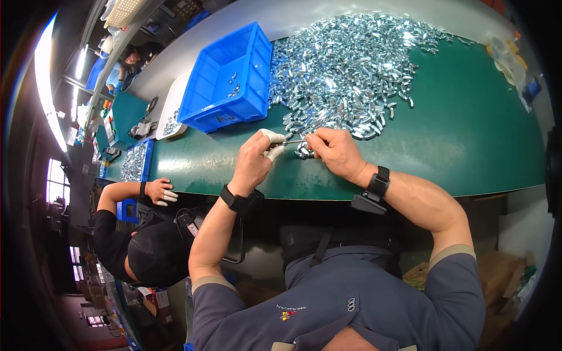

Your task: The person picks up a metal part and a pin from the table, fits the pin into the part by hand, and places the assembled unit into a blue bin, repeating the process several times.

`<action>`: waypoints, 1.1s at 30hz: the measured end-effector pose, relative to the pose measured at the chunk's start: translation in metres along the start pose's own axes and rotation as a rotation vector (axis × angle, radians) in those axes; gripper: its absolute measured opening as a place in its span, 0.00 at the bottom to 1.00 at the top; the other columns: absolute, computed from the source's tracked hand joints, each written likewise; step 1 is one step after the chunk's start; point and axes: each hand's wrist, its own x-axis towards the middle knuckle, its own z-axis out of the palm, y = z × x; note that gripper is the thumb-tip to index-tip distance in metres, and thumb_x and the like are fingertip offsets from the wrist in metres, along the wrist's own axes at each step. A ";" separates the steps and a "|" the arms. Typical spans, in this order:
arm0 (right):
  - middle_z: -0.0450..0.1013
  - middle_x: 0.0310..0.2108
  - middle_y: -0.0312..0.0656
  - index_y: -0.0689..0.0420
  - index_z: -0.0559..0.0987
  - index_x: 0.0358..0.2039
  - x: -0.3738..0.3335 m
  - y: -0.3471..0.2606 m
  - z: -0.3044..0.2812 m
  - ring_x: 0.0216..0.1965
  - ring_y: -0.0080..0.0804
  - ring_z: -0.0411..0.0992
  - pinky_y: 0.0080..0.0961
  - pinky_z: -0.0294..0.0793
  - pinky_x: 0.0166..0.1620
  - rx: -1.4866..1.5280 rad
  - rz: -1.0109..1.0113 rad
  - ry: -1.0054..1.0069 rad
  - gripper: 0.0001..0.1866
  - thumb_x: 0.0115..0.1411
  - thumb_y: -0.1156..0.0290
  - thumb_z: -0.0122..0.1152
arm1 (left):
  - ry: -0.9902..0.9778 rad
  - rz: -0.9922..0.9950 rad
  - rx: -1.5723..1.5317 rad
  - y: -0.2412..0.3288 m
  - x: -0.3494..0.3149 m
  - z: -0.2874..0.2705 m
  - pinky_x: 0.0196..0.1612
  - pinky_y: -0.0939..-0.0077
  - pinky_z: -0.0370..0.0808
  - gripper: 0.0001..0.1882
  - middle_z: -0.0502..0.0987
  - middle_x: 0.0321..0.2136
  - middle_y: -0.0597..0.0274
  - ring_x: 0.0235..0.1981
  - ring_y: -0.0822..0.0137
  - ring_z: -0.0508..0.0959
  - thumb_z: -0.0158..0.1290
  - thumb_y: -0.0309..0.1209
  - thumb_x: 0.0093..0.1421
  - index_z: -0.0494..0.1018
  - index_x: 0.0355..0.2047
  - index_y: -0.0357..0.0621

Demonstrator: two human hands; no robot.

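My left hand [253,159], with white covers on its thumb and forefinger, pinches a small silver metal part that its fingertips mostly hide. From there a thin metal rod [294,141] runs level across to my right hand [339,155]. The bare thumb and fingers of that hand are closed on the rod's right end. Both hands are held over the near edge of a big heap of shiny silver metal parts [345,70], short and tube-like, on the green tabletop [445,128].
Left of the heap stands a blue bin [202,114] with a few parts inside. Beside it are a white tray [175,99] and a filled blue tray [147,167]. A co-worker in a black cap [155,254] sits at my left. Plastic bags [508,61] lie far right.
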 end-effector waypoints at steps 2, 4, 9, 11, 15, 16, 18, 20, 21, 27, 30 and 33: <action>0.76 0.19 0.43 0.62 0.80 0.26 0.000 0.001 0.000 0.19 0.30 0.72 0.31 0.69 0.26 -0.010 -0.007 -0.003 0.19 0.70 0.61 0.60 | 0.010 0.038 -0.009 0.002 -0.001 0.001 0.37 0.66 0.77 0.11 0.80 0.35 0.57 0.36 0.56 0.82 0.66 0.22 0.57 0.82 0.41 0.42; 0.76 0.19 0.43 0.62 0.80 0.26 0.000 0.002 0.000 0.19 0.32 0.72 0.32 0.69 0.26 -0.028 -0.024 -0.002 0.18 0.70 0.61 0.60 | 0.004 0.059 0.016 0.003 -0.002 0.000 0.38 0.67 0.78 0.11 0.80 0.35 0.57 0.36 0.57 0.82 0.66 0.21 0.57 0.82 0.41 0.40; 0.76 0.18 0.36 0.62 0.82 0.29 -0.001 0.003 0.000 0.20 0.21 0.71 0.25 0.69 0.26 -0.086 -0.097 -0.049 0.18 0.71 0.62 0.60 | 0.000 0.169 0.139 0.013 -0.002 0.002 0.41 0.67 0.78 0.11 0.81 0.36 0.56 0.37 0.57 0.82 0.66 0.20 0.56 0.82 0.40 0.39; 0.75 0.18 0.36 0.61 0.82 0.28 -0.001 0.002 -0.002 0.20 0.22 0.71 0.25 0.69 0.26 -0.095 -0.054 -0.076 0.19 0.72 0.61 0.59 | 0.003 0.202 0.176 0.016 -0.002 0.005 0.41 0.66 0.78 0.11 0.81 0.36 0.56 0.37 0.56 0.82 0.66 0.21 0.56 0.82 0.40 0.39; 0.75 0.16 0.40 0.60 0.81 0.25 -0.005 0.000 0.002 0.18 0.30 0.71 0.30 0.70 0.26 -0.072 0.023 -0.156 0.21 0.72 0.59 0.59 | -0.018 0.188 0.122 0.018 -0.003 0.009 0.42 0.62 0.77 0.10 0.80 0.36 0.58 0.39 0.53 0.80 0.66 0.25 0.56 0.83 0.40 0.44; 0.74 0.16 0.42 0.60 0.81 0.24 -0.005 0.000 0.003 0.17 0.34 0.72 0.32 0.70 0.25 -0.059 0.051 -0.191 0.22 0.72 0.58 0.58 | -0.027 0.194 0.131 0.019 -0.004 0.010 0.42 0.62 0.77 0.11 0.81 0.36 0.58 0.39 0.53 0.80 0.67 0.25 0.56 0.83 0.40 0.44; 0.74 0.16 0.41 0.60 0.81 0.24 -0.004 0.001 0.004 0.17 0.32 0.72 0.31 0.70 0.25 -0.043 0.039 -0.163 0.23 0.72 0.58 0.58 | -0.043 0.208 0.146 0.022 -0.003 0.012 0.42 0.63 0.77 0.11 0.81 0.36 0.58 0.39 0.53 0.80 0.67 0.25 0.55 0.83 0.40 0.45; 0.74 0.16 0.40 0.60 0.81 0.24 -0.003 0.002 0.003 0.18 0.30 0.72 0.30 0.70 0.25 -0.012 0.014 -0.110 0.24 0.73 0.56 0.58 | -0.022 0.233 0.168 0.023 0.002 0.009 0.42 0.63 0.77 0.11 0.81 0.36 0.58 0.40 0.53 0.80 0.67 0.25 0.55 0.83 0.39 0.45; 0.74 0.16 0.40 0.60 0.81 0.24 -0.003 0.003 0.002 0.18 0.30 0.72 0.30 0.70 0.25 -0.011 0.014 -0.107 0.24 0.73 0.56 0.58 | 0.000 0.258 0.190 0.023 0.005 0.006 0.43 0.63 0.77 0.11 0.81 0.36 0.58 0.40 0.54 0.80 0.67 0.25 0.55 0.83 0.39 0.45; 0.74 0.17 0.35 0.62 0.81 0.26 0.001 -0.002 -0.002 0.20 0.19 0.70 0.22 0.67 0.25 0.105 -0.002 0.078 0.23 0.74 0.58 0.56 | 0.275 0.260 0.379 0.002 0.054 -0.058 0.46 0.64 0.77 0.09 0.82 0.36 0.58 0.41 0.54 0.81 0.66 0.25 0.56 0.82 0.39 0.44; 0.74 0.17 0.36 0.62 0.81 0.27 0.001 -0.001 -0.003 0.20 0.20 0.71 0.23 0.68 0.25 0.109 0.014 0.078 0.23 0.74 0.57 0.56 | 0.378 0.253 0.448 -0.002 0.082 -0.080 0.47 0.63 0.77 0.09 0.82 0.37 0.57 0.41 0.53 0.81 0.66 0.26 0.57 0.83 0.39 0.43; 0.75 0.16 0.39 0.61 0.82 0.27 0.002 0.000 -0.008 0.19 0.25 0.72 0.27 0.69 0.26 0.088 0.026 0.096 0.24 0.73 0.56 0.56 | 0.484 0.227 0.518 0.003 0.090 -0.070 0.47 0.63 0.77 0.09 0.82 0.37 0.55 0.42 0.52 0.81 0.66 0.27 0.58 0.83 0.40 0.44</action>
